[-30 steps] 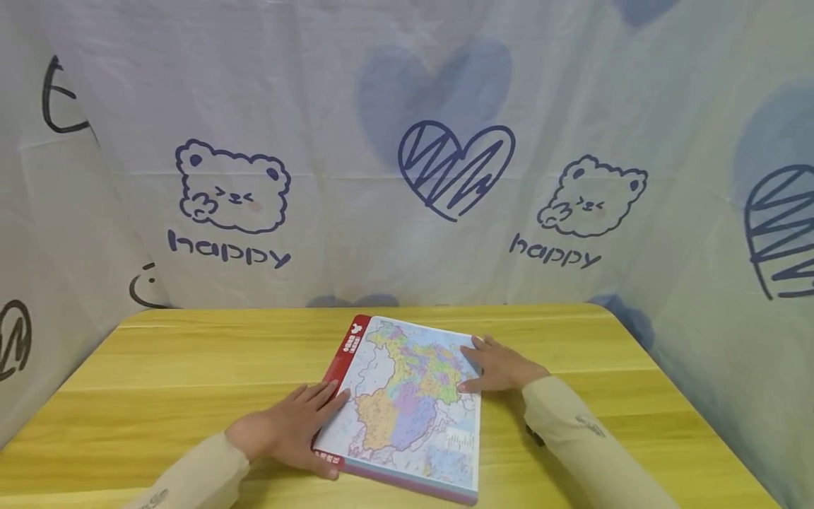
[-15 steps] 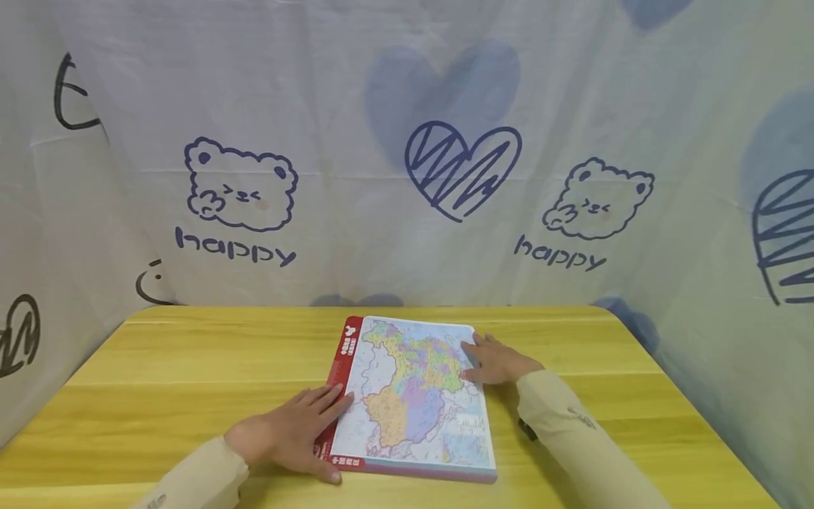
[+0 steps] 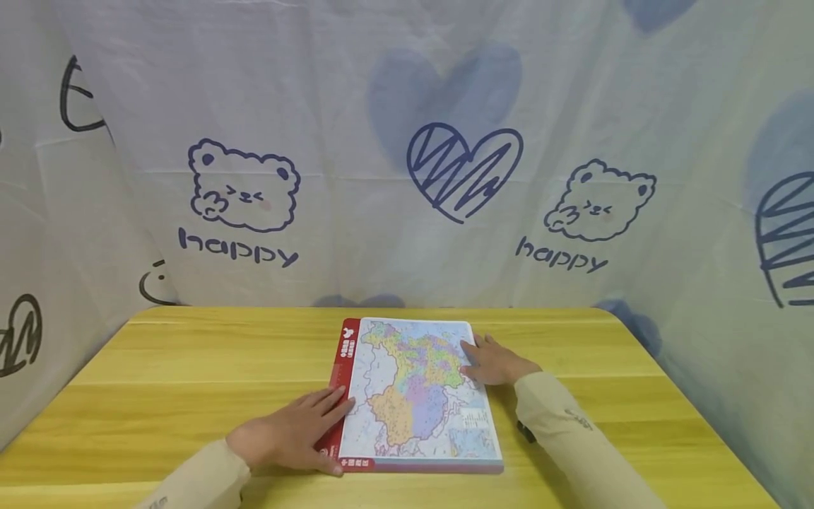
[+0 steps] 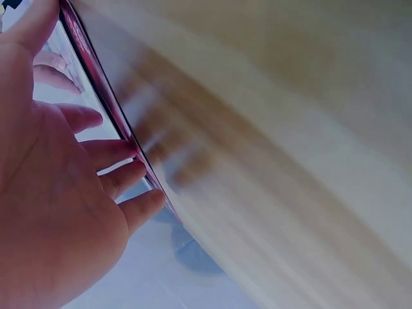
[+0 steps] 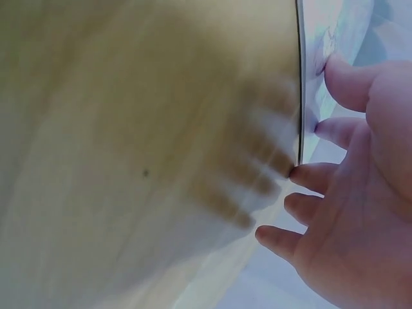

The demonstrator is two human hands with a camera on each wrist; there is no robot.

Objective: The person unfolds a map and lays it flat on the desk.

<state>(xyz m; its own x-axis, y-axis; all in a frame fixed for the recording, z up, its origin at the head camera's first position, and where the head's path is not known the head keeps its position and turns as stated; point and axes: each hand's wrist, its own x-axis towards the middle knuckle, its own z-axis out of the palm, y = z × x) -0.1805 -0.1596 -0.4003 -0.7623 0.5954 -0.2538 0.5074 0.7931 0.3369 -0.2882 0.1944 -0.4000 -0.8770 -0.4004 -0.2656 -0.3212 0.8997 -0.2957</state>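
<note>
The map (image 3: 413, 403) is being supported flat by the table (image 3: 191, 382), at 6 o'clock in the head view. From its centre, it is being touched at 8 o'clock by the left hand (image 3: 294, 433) and at 2 o'clock by the right hand (image 3: 499, 363). Both hands' fingers are being held spread; nothing is being gripped.

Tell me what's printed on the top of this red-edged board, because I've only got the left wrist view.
Observer: It's a map board, and its top shows a map in patches of orange, purple, green and pink.
Operator: Okay, and whereabouts on it is the right hand?
Observer: The right hand is at the map board's right edge, toward the far corner.
Operator: And what's on the cloth behind the table?
Observer: The cloth beyond the table has two bear drawings, each with the word "happy" beneath it.
</note>
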